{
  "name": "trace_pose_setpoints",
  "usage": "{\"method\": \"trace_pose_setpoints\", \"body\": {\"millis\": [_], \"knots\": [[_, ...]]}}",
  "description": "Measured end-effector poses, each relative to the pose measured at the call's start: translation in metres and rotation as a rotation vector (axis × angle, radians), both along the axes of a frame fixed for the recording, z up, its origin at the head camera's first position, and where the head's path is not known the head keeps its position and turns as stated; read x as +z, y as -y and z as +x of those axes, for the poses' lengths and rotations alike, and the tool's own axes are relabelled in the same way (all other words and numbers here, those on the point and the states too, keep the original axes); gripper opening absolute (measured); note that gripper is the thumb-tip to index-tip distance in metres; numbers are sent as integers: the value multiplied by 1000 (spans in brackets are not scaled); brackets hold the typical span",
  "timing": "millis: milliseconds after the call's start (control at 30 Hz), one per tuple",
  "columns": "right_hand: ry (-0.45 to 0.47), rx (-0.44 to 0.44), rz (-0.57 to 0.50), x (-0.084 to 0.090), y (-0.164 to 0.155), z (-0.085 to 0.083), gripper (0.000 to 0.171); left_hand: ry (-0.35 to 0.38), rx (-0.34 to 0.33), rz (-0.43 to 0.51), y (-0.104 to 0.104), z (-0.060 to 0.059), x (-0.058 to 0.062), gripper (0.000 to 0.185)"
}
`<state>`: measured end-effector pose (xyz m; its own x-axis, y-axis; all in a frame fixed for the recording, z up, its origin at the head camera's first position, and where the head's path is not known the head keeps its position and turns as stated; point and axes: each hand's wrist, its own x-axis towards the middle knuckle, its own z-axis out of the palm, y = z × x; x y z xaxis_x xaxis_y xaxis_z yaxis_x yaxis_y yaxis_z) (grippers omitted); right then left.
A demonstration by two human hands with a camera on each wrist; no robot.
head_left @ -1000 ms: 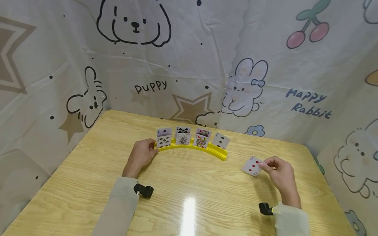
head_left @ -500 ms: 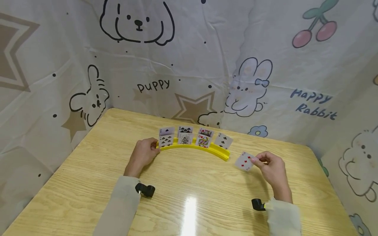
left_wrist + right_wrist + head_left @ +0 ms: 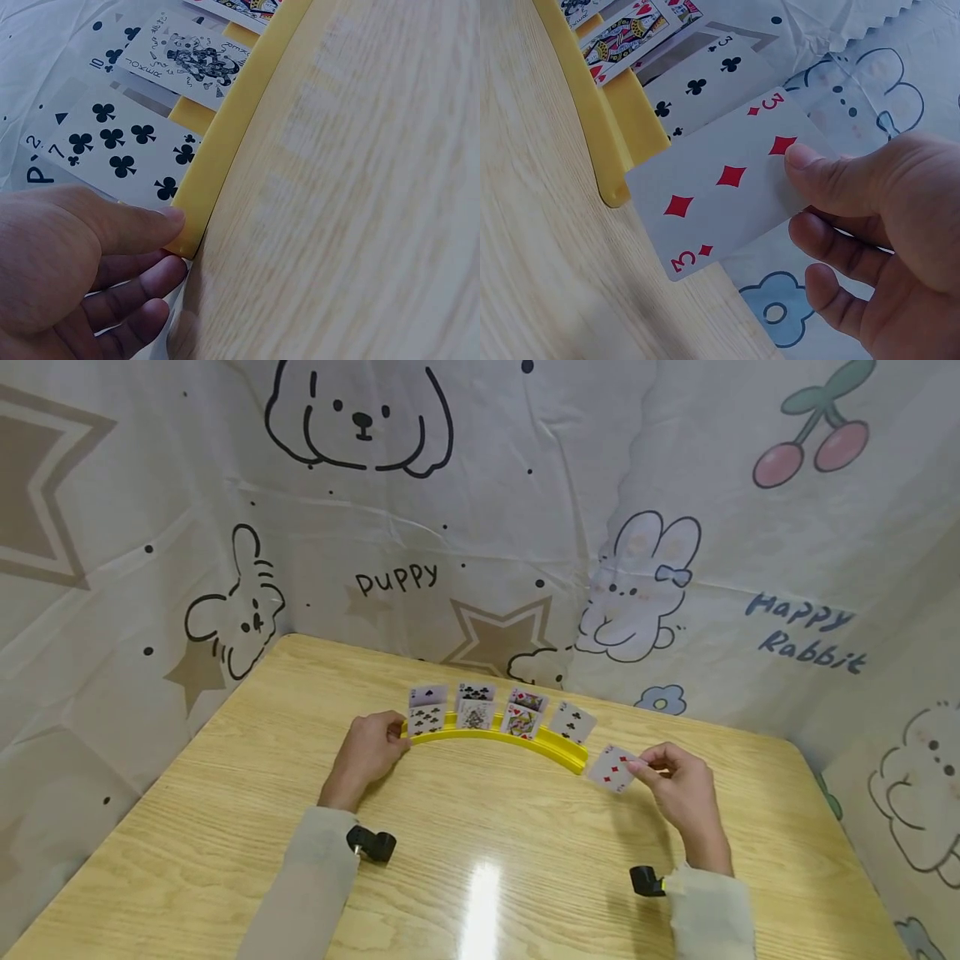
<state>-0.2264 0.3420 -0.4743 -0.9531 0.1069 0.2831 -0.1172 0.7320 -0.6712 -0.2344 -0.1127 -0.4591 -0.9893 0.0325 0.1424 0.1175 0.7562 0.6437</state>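
A curved yellow card holder stands on the table, its left end pinched by my left hand with the thumb on its front. Between thumb and fingers, my right hand holds a three of diamonds, tilted and face toward me, close to the holder's right end. Upright in the front row are a seven of clubs, a joker and a hearts court card. Partly hidden behind them stand a two of spades, a ten of clubs and a diamonds court card. A three of clubs leans at the right.
The wooden table reflects a bright light strip near the front. A printed cloth hangs behind the table and at both sides. Each sleeve carries a small black camera, one on the left wrist and one on the right.
My right hand has brought the three of diamonds leftward, up to the holder's right end. My left hand keeps its grip on the holder, and the head view has shifted slightly.
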Motion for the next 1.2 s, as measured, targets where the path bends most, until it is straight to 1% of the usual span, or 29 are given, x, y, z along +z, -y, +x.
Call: {"method": "trace_pose_setpoints", "body": {"millis": [33,67,133,167,200,267,300,367,400,500,600,633,733,833,867,1067,1200], "knots": [[2,15,-8,4,4,2,27,0,0,0,0,0,0,34],[-9,11,-6,6,7,3,27,-5,-3,-2,0,0,-1,33],[33,24,-46,33,27,15,27,-8,1,-4,0,0,-1,33],[29,51,-89,43,34,19,25,-9,2,-5,-1,-1,-2,33],[43,57,-107,56,43,25,25,-10,1,-5,-1,-1,-2,33],[31,62,-119,57,47,23,24,-14,1,-8,-1,-1,-2,33],[21,66,-131,55,47,21,23,-11,3,-8,-1,-1,-1,33],[6,72,-138,46,44,14,24,-10,0,-6,-1,-1,-1,33],[17,69,-130,45,44,11,25,-9,0,-6,-1,-1,-1,33],[-44,63,-76,9,28,-12,25,-10,-1,-5,-1,-2,-1,33],[-89,53,-14,-20,18,-33,26,-6,4,-9,-1,-1,-1,33],[-95,61,-27,-19,18,-33,23,-5,6,-11,-1,-1,-1,33],[-109,50,-35,-28,22,-42,23,6,12,-8,-1,0,-1,34],[-116,39,-47,-30,30,-44,21,12,13,-4,-1,0,-1,34],[-129,5,-9,-39,30,-51,24,11,12,-4,-1,0,-1,34],[-141,-6,-42,-40,40,-54,26,-10,2,-1,0,0,-1,33],[-145,-20,-33,-39,45,-55,24,-10,3,2,0,0,-1,33]]}}
